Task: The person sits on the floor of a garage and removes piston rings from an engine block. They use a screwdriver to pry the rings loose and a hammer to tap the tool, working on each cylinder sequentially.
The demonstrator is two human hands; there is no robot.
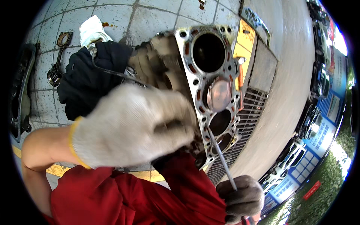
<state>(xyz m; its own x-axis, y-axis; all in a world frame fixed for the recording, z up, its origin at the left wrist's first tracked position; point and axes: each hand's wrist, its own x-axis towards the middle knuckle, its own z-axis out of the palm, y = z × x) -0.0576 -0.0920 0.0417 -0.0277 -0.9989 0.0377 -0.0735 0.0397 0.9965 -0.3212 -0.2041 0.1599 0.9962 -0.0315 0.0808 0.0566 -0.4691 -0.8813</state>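
An engine block [190,77] stands with its flat, bored face toward the right. A shiny piston [219,94] sits in the second bore from the top. My left hand [131,125], in a whitish knit glove with a yellow cuff, is curled at the block's left side; motion blurs it, and anything inside the fingers is hidden. My right hand [242,195], in a dirty grey glove, is closed around a thin metal rod [224,162]. The rod slants across the block face, its far end by the third bore's edge. A dark bent bar [116,73] runs behind my left hand.
Black cloth [88,75] and a white rag [93,32] lie left of the block. Farther left are a connecting rod with a piston [59,56] and a dark oil-pan-like part [21,92]. A floor grate [250,112] borders the block's right side. Parked cars [318,80] stand beyond.
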